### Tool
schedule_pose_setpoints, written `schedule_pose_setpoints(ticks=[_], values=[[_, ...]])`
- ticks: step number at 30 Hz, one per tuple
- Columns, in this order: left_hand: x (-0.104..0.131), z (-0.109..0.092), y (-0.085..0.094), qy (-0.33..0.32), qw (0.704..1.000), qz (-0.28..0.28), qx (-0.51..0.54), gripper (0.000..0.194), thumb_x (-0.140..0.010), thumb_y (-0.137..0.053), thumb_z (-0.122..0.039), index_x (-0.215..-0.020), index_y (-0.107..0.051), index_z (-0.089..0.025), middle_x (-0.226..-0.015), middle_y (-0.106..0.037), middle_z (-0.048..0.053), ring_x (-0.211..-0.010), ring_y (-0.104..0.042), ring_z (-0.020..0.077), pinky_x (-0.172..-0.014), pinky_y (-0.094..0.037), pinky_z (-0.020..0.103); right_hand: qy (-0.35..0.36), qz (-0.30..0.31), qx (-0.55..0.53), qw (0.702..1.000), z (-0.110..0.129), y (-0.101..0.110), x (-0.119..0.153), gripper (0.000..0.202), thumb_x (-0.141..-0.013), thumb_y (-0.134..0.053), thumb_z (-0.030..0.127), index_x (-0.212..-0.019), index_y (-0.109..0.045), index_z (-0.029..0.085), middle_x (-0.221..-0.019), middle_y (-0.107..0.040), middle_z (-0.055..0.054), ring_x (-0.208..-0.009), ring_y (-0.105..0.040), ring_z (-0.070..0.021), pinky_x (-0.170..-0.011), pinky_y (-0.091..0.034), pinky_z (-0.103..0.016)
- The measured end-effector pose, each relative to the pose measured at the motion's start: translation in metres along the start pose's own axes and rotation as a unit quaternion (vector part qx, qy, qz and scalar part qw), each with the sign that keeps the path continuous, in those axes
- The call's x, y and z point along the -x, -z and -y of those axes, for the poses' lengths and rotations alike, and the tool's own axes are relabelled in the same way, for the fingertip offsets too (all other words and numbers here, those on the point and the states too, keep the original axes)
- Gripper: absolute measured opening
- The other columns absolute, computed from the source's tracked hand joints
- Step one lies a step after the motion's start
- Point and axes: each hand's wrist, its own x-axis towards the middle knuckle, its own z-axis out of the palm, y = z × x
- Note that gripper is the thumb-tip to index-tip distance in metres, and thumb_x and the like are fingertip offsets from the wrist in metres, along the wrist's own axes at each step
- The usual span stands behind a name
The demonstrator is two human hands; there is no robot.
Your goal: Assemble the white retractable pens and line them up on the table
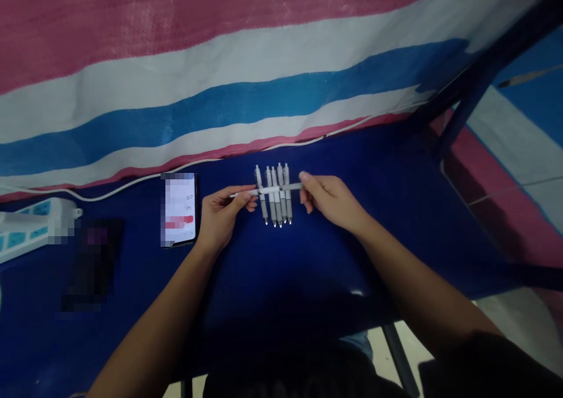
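One white and grey pen (270,190) is held level between my two hands, above a row of several similar pens (276,207) lying side by side on the dark blue table (281,281). My left hand (226,210) pinches the thin left end of the held pen between thumb and fingers. At the grey right end, my right hand (325,199) grips it with its thumb and curled fingers. The row of pens points up and down the view, crossed by the held pen and partly covered by it.
A lit phone (179,210) lies left of my left hand. Farther left are a dark blurred object (92,263) and a white and blue power strip (37,228). A white cable (114,193) runs along the back edge, before a striped sheet (220,105).
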Motion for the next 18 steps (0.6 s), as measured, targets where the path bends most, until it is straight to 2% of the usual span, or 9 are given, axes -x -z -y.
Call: schedule_pose_setpoints(ticks=[1,3,4,5,8,10,14,18], values=[[0.0003,0.0,-0.0001,0.001,1.0,0.0,-0.002,0.022,-0.076,-0.096,-0.034,-0.094,-0.089,-0.022,-0.078,-0.082,0.007,-0.064,-0.073,0.0149,-0.067,-0.065,0.03,0.007,-0.003,-0.002,1.0,-0.0008,0.001,-0.0005,0.048,-0.107,-0.053,0.062,-0.083,-0.063,0.022,-0.073,-0.065,-0.001,-0.067,-0.056,-0.0148,-0.071,-0.044,-0.032],[0.0009,0.0,-0.0003,0.002,1.0,-0.004,-0.005,0.023,-0.075,-0.096,-0.032,-0.095,-0.09,-0.023,-0.08,-0.083,0.007,-0.065,-0.074,0.0153,-0.067,-0.066,0.031,0.033,-0.02,-0.017,0.999,-0.0028,0.0023,-0.0017,0.036,-0.098,-0.071,0.058,-0.1,-0.066,0.022,-0.09,-0.071,-0.001,-0.07,-0.056,-0.014,-0.07,-0.045,-0.031],[0.0012,-0.0001,-0.0003,0.003,1.0,-0.006,-0.007,0.023,-0.075,-0.096,-0.032,-0.095,-0.09,-0.023,-0.081,-0.083,0.007,-0.065,-0.075,0.0153,-0.067,-0.066,0.031,0.043,-0.027,-0.032,0.998,-0.0038,0.0025,-0.0023,0.038,-0.093,-0.077,0.057,-0.107,-0.065,0.023,-0.095,-0.072,-0.001,-0.071,-0.056,-0.0136,-0.069,-0.044,-0.031],[0.0016,-0.0002,-0.0004,0.002,1.0,-0.006,-0.01,0.023,-0.075,-0.097,-0.032,-0.095,-0.09,-0.023,-0.082,-0.084,0.007,-0.065,-0.075,0.0152,-0.068,-0.066,0.03,0.045,-0.032,-0.049,0.997,-0.0047,0.0022,-0.003,0.039,-0.093,-0.078,0.059,-0.106,-0.065,0.024,-0.094,-0.072,-0.001,-0.069,-0.055,-0.0132,-0.067,-0.044,-0.03],[0.0029,-0.0009,-0.0001,0.002,1.0,0.009,-0.025,0.024,-0.076,-0.097,-0.031,-0.096,-0.089,-0.021,-0.081,-0.084,0.007,-0.065,-0.076,0.0147,-0.07,-0.067,0.029,0.031,-0.064,-0.085,0.994,-0.0059,-0.0012,-0.0044,0.048,-0.1,-0.067,0.067,-0.081,-0.061,0.023,-0.068,-0.064,0.002,-0.058,-0.05,-0.0122,-0.059,-0.039,-0.03],[0.0036,-0.0015,-0.0001,0.002,0.999,0.017,-0.028,0.025,-0.075,-0.097,-0.032,-0.096,-0.089,-0.02,-0.081,-0.084,0.006,-0.065,-0.076,0.0145,-0.071,-0.067,0.028,0.035,-0.093,-0.105,0.989,-0.0055,-0.004,-0.0048,0.051,-0.098,-0.069,0.068,-0.075,-0.06,0.023,-0.061,-0.061,0.003,-0.055,-0.05,-0.0123,-0.057,-0.039,-0.03],[0.0044,-0.0023,-0.0015,-0.001,1.0,0.004,-0.02,0.026,-0.073,-0.099,-0.033,-0.094,-0.089,-0.021,-0.081,-0.084,0.006,-0.064,-0.077,0.0145,-0.07,-0.068,0.028,0.057,-0.132,-0.149,0.978,-0.0044,-0.0062,-0.0052,0.04,-0.084,-0.09,0.057,-0.085,-0.067,0.024,-0.069,-0.064,0.003,-0.062,-0.055,-0.0136,-0.061,-0.045,-0.031],[0.0031,-0.0028,-0.001,0.005,1.0,0.019,-0.009,0.026,-0.072,-0.1,-0.033,-0.091,-0.087,-0.02,-0.081,-0.084,0.006,-0.062,-0.076,0.0138,-0.066,-0.066,0.025,0.053,-0.138,-0.212,0.966,-0.0049,-0.0058,-0.0063,0.04,-0.074,-0.098,0.047,-0.09,-0.069,0.025,-0.079,-0.068,0.002,-0.071,-0.061,-0.0151,-0.068,-0.053,-0.033]])
